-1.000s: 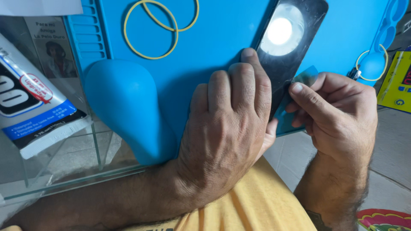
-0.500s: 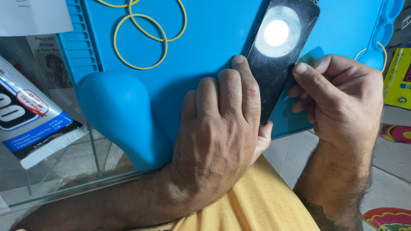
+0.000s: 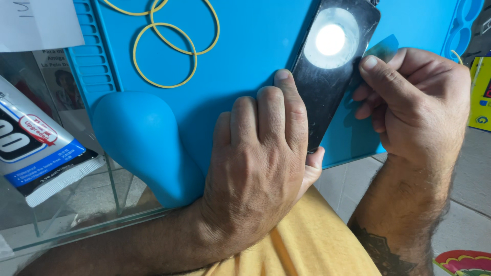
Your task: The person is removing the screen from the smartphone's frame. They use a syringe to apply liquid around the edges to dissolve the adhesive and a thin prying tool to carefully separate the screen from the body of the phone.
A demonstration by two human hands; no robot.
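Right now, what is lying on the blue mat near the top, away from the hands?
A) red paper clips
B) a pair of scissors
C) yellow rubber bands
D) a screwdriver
C: thin yellow rubber bands lie in overlapping loops on the blue mat, above the left hand; the right hand is at the edge of the dark phone.

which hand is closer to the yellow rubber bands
Left. The left hand lies just below the rubber bands on the blue mat; the right hand is beyond the phone.
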